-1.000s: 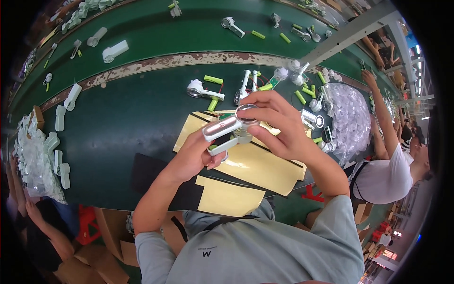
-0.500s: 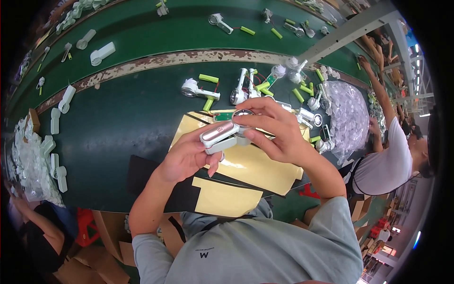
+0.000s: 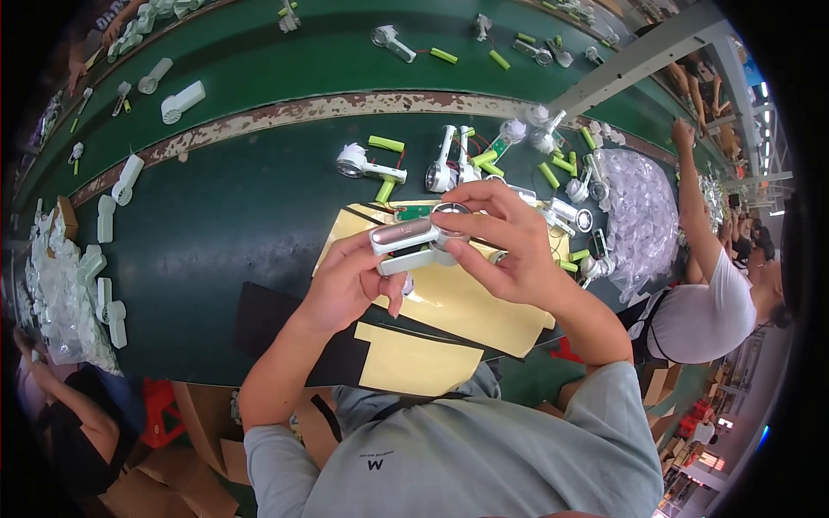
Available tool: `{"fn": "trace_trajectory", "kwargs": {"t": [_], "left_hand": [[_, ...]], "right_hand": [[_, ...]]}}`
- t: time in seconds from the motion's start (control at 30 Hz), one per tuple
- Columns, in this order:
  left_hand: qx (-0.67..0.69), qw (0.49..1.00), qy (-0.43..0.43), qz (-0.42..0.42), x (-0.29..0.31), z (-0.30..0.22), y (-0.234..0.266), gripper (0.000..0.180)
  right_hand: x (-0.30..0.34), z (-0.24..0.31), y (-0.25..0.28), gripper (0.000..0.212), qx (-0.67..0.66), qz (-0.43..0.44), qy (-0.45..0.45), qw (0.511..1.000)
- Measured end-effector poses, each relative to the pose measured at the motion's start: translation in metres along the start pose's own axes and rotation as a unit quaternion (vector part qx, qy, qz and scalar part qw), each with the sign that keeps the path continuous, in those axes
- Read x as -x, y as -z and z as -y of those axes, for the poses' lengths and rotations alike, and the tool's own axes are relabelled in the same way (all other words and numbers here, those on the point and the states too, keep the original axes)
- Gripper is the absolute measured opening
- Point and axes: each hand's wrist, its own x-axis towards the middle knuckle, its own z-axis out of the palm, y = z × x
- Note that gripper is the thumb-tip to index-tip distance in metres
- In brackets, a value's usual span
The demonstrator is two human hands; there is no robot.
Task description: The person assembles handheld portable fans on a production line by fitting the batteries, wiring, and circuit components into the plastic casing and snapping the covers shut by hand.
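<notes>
A handheld fan (image 3: 402, 234) with a pinkish metallic handle front and white housing is held up between both hands, above yellow sheets. Its handle front and white back shell (image 3: 406, 262) spread apart in a V, joined near the round head. My left hand (image 3: 338, 285) is closed on the handle end, thumb and fingers pinching its left side. Around the round fan head curl the fingers of my right hand (image 3: 515, 250). Just beyond the fan lies a green circuit board (image 3: 414, 212). The inside of the casing is hidden from this angle.
Yellow sheets (image 3: 420, 360) and black sheets lie along the near table edge. Beyond my hands are fan parts with green batteries (image 3: 386, 143). A bag of clear plastic pieces (image 3: 637, 216) sits right, white shells (image 3: 105, 218) left. Behind runs a green conveyor (image 3: 285, 65); a co-worker (image 3: 704, 302) reaches over it.
The fan's handle has tilted slightly toward level, and the gap between its front and back shell looks wider. Both hands keep their grip. The co-worker's arm at right has shifted.
</notes>
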Motion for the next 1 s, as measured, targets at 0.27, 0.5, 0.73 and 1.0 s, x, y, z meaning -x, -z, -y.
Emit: {"fn": "trace_trajectory", "kwargs": {"t": [0.27, 0.5, 0.73, 1.0], "left_hand": [[-0.109, 0.994, -0.026, 0.017, 0.000, -0.005, -0.010, 0.047], [-0.212, 0.974, -0.038, -0.070, 0.003, -0.003, -0.017, 0.043], [-0.606, 0.736, -0.301, -0.006, 0.000, 0.002, -0.018, 0.047], [-0.545, 0.786, -0.290, -0.023, -0.003, 0.004, -0.021, 0.051]], "right_hand": [[0.002, -0.003, 0.003, 0.031, -0.023, 0.029, 0.012, 0.999], [0.005, -0.008, -0.004, 0.033, -0.033, 0.026, 0.029, 0.999], [-0.007, 0.000, -0.011, 0.021, -0.033, -0.018, 0.007, 0.999], [-0.013, -0.001, -0.021, 0.020, -0.192, 0.002, -0.202, 0.960]]}}
